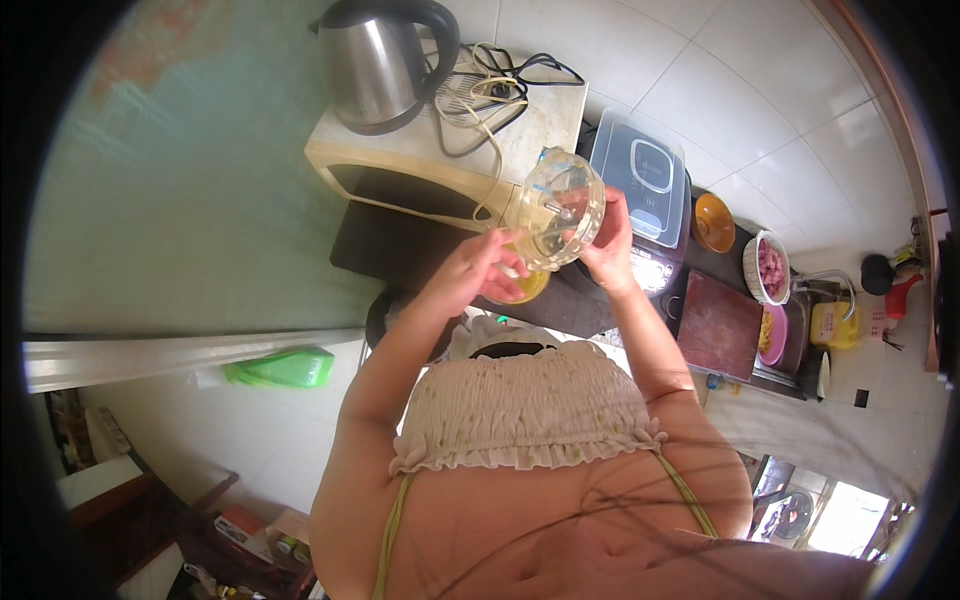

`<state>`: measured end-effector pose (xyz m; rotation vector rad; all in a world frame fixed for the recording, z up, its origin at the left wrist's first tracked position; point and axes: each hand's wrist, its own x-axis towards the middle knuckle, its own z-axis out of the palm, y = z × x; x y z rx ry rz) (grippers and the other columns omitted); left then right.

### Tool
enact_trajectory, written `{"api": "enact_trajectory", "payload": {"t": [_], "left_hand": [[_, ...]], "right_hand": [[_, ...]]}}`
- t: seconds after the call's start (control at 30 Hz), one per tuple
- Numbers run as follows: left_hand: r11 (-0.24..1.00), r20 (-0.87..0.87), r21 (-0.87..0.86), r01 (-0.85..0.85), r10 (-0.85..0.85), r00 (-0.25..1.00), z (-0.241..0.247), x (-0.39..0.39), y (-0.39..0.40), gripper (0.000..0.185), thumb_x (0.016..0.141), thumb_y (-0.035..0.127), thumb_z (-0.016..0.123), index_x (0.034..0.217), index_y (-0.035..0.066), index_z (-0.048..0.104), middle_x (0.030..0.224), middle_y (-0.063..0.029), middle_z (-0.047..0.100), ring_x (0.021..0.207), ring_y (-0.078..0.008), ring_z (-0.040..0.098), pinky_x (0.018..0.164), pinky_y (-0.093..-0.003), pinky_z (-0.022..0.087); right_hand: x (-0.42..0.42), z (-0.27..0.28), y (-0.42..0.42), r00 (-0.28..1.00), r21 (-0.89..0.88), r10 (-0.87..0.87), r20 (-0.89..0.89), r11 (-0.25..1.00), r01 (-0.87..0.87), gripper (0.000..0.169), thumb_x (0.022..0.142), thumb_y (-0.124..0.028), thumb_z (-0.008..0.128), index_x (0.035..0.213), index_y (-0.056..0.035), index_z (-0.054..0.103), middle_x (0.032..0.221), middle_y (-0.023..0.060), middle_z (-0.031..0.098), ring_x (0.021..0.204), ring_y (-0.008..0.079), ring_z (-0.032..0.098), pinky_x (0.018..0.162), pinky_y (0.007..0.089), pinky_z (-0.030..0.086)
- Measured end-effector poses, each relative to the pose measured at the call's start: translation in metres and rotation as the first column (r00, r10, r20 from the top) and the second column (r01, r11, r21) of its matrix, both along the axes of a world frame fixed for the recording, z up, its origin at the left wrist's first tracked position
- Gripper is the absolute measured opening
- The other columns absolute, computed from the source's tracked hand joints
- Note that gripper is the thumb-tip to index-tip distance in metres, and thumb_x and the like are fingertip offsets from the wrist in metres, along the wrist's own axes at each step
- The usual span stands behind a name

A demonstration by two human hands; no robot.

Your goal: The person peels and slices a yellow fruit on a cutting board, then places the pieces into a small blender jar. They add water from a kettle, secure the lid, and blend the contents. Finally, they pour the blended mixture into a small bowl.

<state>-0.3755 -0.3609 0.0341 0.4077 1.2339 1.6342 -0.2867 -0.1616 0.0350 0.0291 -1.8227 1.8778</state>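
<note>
My right hand (pixel 611 244) grips a clear round plastic container (pixel 561 211), perhaps a food processor bowl, tilted so that its open side faces up towards me. A small metal pin shows at its middle and pale bits cling to its rim. Close against its lower left side is my left hand (pixel 480 274), fingers bent and spread; whether it bears any of the container's weight I cannot tell. Below both hands sits a yellow bowl (pixel 532 287) at the counter's edge, partly hidden by my left fingers and the container.
A steel kettle (pixel 382 71) and tangled cords (pixel 499 90) rest on a microwave oven (pixel 442 142). Rightward are a lidded appliance (pixel 641 180), an orange bowl (pixel 713 223), a red-brown board (pixel 718 326), a white basket of raw meat (pixel 770 266) and a sink (pixel 796 337) holding a pink basin (pixel 774 334).
</note>
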Motion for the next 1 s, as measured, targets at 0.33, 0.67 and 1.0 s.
{"api": "enact_trajectory", "payload": {"t": [0.33, 0.67, 1.0], "left_hand": [[0.916, -0.009, -0.136, -0.376, 0.379, 0.925, -0.106, -0.001, -0.050, 0.015, 0.089, 0.004, 0.046, 0.099, 0.004, 0.056, 0.087, -0.0043, 0.058, 0.075, -0.0130, 0.059, 0.068, -0.0249, 0.051], [0.908, 0.061, -0.056, -0.415, 0.418, 0.906, -0.124, 0.001, -0.055, 0.017, 0.088, 0.003, 0.048, 0.104, 0.004, 0.056, 0.090, -0.0044, 0.058, 0.079, -0.0135, 0.059, 0.073, -0.0255, 0.051], [0.856, -0.185, -0.036, -0.516, 0.502, 0.845, -0.113, -0.044, -0.042, 0.017, 0.088, 0.004, 0.054, 0.104, 0.003, 0.057, 0.089, -0.0043, 0.059, 0.076, -0.0113, 0.059, 0.069, -0.0247, 0.052]], "right_hand": [[-0.014, 0.038, -0.012, 0.928, 0.915, 0.167, 0.334, 0.181, -0.362, 0.053, 0.059, -0.006, 0.070, 0.108, -0.0012, 0.050, 0.097, 0.0134, 0.058, 0.089, 0.0315, 0.058, 0.081, 0.0375, 0.047], [-0.031, 0.015, -0.025, 0.903, 0.923, 0.202, 0.380, -0.014, -0.385, 0.048, 0.057, -0.008, 0.069, 0.103, -0.0015, 0.054, 0.088, 0.0093, 0.055, 0.085, 0.0275, 0.056, 0.080, 0.0366, 0.046], [-0.082, 0.035, 0.018, 0.930, 0.899, 0.130, 0.343, 0.244, -0.365, 0.037, 0.078, -0.024, 0.066, 0.110, -0.0057, 0.060, 0.104, 0.0138, 0.062, 0.089, 0.0300, 0.062, 0.075, 0.0359, 0.050]]}}
